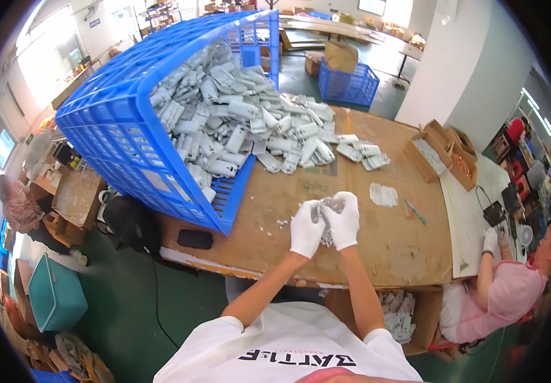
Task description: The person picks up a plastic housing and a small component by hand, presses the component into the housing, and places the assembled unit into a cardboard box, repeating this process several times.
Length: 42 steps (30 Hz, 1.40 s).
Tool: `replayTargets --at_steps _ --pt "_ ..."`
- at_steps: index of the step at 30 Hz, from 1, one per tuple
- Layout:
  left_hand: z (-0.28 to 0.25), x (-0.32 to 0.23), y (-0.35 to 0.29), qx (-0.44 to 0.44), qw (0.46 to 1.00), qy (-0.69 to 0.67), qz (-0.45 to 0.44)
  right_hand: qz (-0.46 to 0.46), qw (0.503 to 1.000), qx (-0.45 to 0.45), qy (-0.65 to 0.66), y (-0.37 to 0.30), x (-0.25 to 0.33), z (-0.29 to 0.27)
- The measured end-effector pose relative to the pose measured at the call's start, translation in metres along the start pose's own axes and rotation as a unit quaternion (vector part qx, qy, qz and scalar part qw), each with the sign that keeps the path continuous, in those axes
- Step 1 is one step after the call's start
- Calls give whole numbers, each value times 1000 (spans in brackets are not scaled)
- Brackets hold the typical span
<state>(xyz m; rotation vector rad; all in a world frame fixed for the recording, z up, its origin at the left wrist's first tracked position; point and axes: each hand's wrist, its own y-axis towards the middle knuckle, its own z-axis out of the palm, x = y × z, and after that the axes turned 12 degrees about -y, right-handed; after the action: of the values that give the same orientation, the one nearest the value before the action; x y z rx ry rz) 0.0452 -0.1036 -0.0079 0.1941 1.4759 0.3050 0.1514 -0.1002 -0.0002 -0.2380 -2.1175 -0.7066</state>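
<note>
My left hand [306,231] and my right hand [343,220], both in white gloves, meet over the middle of the brown tabletop [371,249]. Their fingers are closed around a small grey-white plastic piece [324,208], mostly hidden by the gloves. Small white scraps [281,223] lie beside and below the hands. Beyond them, a heap of similar grey-white plastic parts [288,131] spills from a large blue plastic crate [113,115] lying tipped on its side, its open face toward the table. A few of these parts [363,152] lie at the heap's right end.
Right of my hands lie a flat whitish patch [384,195] and a thin teal tool [416,212]. A black case [195,239] rests near the front-left edge. Cardboard boxes [425,156] stand at right. Below is a carton of parts [423,313]. A co-worker in pink [502,290] sits at right.
</note>
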Motion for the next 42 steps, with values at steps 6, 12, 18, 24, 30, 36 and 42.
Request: replayTargets --at_steps 6,12,18,24,30,36,42 --pt "-7 -10 -1 68 996 -47 30 119 937 228 238 6 -14 -21" --pt "-15 -21 0 95 995 9 -23 -46 983 176 -16 4 -9 -30" --pt "-13 -2 6 41 996 75 -12 -127 981 116 -91 -12 4 -10" --pt "-16 5 -4 33 995 93 -4 -116 984 122 -60 -20 0 -10" --pt "-16 2 -12 40 994 106 6 -62 986 142 -59 -28 2 -18" --pt "-23 0 -1 71 995 49 50 -56 990 127 20 -19 -18 3" --pt "-30 -4 4 78 985 140 58 75 963 197 165 -18 -1 -4"
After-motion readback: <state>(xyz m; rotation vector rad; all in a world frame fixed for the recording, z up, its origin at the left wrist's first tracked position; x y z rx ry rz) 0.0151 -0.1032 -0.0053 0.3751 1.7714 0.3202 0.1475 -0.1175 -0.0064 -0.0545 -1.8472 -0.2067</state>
